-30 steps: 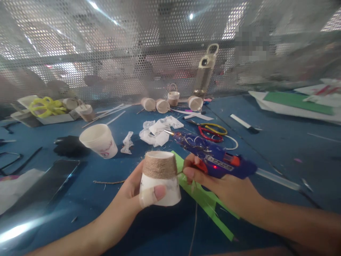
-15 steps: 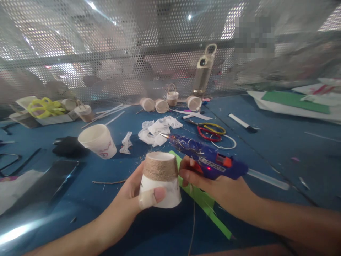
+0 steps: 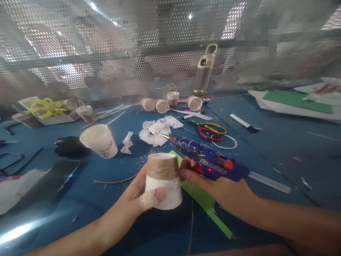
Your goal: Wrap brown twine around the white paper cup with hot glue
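My left hand [image 3: 138, 193] is closed round an upside-down white paper cup [image 3: 163, 183], thumb with a plaster across its front. Brown twine [image 3: 162, 167] is wound round the cup's upper band, and a loose end hangs down at the right. My right hand [image 3: 213, 183] grips a blue hot glue gun [image 3: 210, 160], whose metal nozzle points up and left, away from the cup. The fingertips of that hand touch the twine at the cup's right edge. A green paper strip [image 3: 205, 202] lies under both hands on the blue table.
A tilted white cup [image 3: 99, 141], crumpled paper scraps [image 3: 158, 129], red and yellow scissors [image 3: 211, 131], several small twine-wrapped cups [image 3: 162, 105], a bottle [image 3: 204, 71], a phone [image 3: 50, 183], a black cloth [image 3: 69, 146] and a tray with yellow scissors [image 3: 45, 108] lie around. Perforated metal screen behind.
The glue gun has shifted slightly left and down, closer to the cup. The cup has dropped a little in my left hand's grip. A loose twine piece on the table now curves toward the cup.
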Demonstrator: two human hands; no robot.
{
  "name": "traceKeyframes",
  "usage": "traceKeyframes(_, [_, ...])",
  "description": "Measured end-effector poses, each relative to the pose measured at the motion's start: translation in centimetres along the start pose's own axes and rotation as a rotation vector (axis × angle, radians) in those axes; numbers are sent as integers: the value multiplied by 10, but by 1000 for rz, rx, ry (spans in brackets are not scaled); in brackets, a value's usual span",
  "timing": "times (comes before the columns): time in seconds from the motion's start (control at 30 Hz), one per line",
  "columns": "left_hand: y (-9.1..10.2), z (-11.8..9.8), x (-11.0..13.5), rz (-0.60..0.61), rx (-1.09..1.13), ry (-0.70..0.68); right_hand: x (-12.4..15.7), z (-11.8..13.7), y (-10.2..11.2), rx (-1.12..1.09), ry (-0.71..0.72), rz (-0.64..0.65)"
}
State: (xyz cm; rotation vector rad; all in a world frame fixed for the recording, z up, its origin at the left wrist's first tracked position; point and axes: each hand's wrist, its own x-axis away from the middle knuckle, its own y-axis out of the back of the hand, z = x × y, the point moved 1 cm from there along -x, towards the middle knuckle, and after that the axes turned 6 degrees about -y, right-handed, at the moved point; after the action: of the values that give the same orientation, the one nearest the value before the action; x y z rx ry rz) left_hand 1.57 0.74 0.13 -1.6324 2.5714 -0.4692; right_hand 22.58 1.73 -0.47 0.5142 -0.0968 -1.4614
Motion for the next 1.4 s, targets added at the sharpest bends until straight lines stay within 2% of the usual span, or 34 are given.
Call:
traceKeyframes(0.23, [5, 1, -1, -43, 7, 0, -2, -2, -3, -187, -85, -28])
traceKeyframes(0.4, [11, 7, -3, -38, 31, -56, -1, 1, -3, -239, -98, 15])
traceKeyframes(0.57, [11, 7, -4, -55, 43, -63, -1, 2, -2, -206, -89, 1])
traceKeyframes(0.73, [2, 2, -2, -99, 2, 26, -3, 3, -3, -178, -85, 9])
traceKeyframes(0.83, [-2, 0, -1, -116, -13, 30, -2, 5, -2, -166, -91, -10])
traceKeyframes(0.97, [0, -1, -2, -143, -42, 21, -2, 6, -2, -190, -75, 16])
traceKeyframes(1.17, [4, -2, -4, -104, -63, 10, -1, 3, -2, -203, -119, 26])
traceKeyframes(1.3, [5, -2, -4, -161, -33, 0, -2, 5, -1, -172, -143, 22])
traceKeyframes(1.4, [6, -3, -4, -134, -8, -8, -2, 4, -2, -169, -138, 51])
